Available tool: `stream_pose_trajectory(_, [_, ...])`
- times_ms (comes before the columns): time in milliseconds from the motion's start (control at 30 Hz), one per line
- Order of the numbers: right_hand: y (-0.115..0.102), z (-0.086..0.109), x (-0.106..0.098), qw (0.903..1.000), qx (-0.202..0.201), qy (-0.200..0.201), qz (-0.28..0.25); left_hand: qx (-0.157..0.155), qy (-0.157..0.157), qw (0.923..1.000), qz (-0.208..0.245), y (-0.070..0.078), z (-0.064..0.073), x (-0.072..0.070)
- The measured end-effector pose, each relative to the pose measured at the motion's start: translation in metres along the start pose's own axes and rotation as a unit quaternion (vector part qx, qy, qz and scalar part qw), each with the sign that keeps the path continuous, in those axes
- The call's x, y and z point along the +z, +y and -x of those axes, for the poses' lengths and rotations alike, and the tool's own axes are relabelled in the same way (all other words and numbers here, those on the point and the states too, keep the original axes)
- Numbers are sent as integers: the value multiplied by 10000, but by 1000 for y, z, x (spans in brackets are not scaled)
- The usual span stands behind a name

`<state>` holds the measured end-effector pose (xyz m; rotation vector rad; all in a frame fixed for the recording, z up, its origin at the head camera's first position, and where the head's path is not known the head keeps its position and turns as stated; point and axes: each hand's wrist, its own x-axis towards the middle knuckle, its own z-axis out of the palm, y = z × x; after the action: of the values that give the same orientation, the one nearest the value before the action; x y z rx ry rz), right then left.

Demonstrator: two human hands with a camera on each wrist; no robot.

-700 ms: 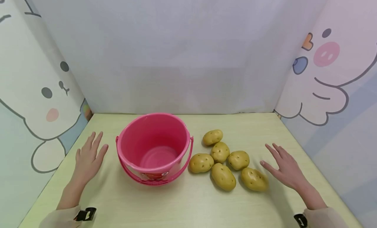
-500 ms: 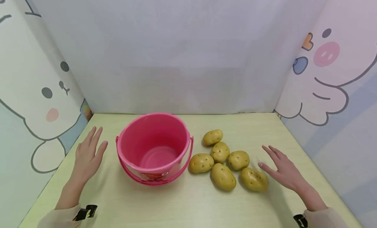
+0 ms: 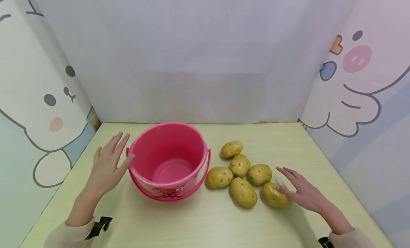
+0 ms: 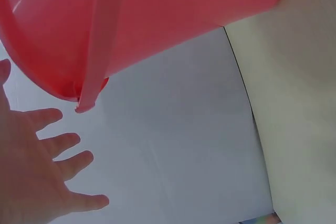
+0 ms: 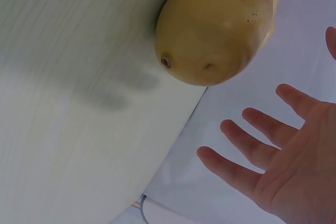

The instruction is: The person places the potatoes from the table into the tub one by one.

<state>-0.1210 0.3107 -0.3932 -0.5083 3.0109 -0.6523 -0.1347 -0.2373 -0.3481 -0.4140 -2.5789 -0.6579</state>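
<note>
A pink bucket (image 3: 169, 159) stands upright on the table, its handle (image 3: 179, 197) lowered toward the front. My left hand (image 3: 108, 168) is at the bucket's left side, fingers spread, thumb overlapping the rim in the head view. In the left wrist view the bucket's side (image 4: 173, 14) looms above the spread fingers (image 4: 68, 166). My right hand (image 3: 302, 191) hovers beside the nearest right potato (image 3: 276, 195), its thumb overlapping that potato in the head view. Straight, parted fingers (image 5: 231, 171) show below the potato (image 5: 215, 30) in the right wrist view. Neither hand holds anything.
Several more potatoes lie grouped right of the bucket, among them a front one (image 3: 243, 193), a left one (image 3: 219, 177) and a back one (image 3: 231, 149). A pale wall (image 3: 205, 63) closes off the table's (image 3: 192, 226) back; cartoon-printed panels flank it.
My left hand has moved right and slightly forward, up to the bucket's rim. My right hand has moved left and a little nearer, over the rightmost potato. Bucket and potatoes stay in place.
</note>
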Motion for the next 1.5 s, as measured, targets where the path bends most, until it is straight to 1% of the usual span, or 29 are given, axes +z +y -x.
stream_pose_trajectory(267, [-2, 1, 5, 9989, -147, -264, -346, -25, -375, 9992, -167, 7, -4, 2])
stream_pose_trajectory(500, [-1, 0, 12, 9967, -313, -569, -481, -32, -596, 9981, -126, 10, -4, 4])
stream_pose_trajectory(700, [-1, -1, 14, 9962, -513, -590, -382, -33, -651, 9977, -159, 9, -4, 5])
stream_pose_trajectory(833, [2, -2, 16, 9957, -556, -664, -331, -54, -681, 9975, -167, 9, -3, 5])
stream_pose_trajectory(933, [5, -3, 18, 9948, -688, -711, -250, -56, -683, 9975, -194, 10, -3, 5])
stream_pose_trajectory(1067, [8, -4, 20, 9941, -856, -662, -112, -74, -688, 9974, -209, 10, -4, 5])
stream_pose_trajectory(1300, [10, -6, 20, 9941, -774, -745, -142, -145, -742, 9969, -211, 11, -4, 3])
stream_pose_trajectory(1500, [10, -8, 20, 9943, -658, -820, -179, -127, -764, 9968, -202, 9, -2, 0])
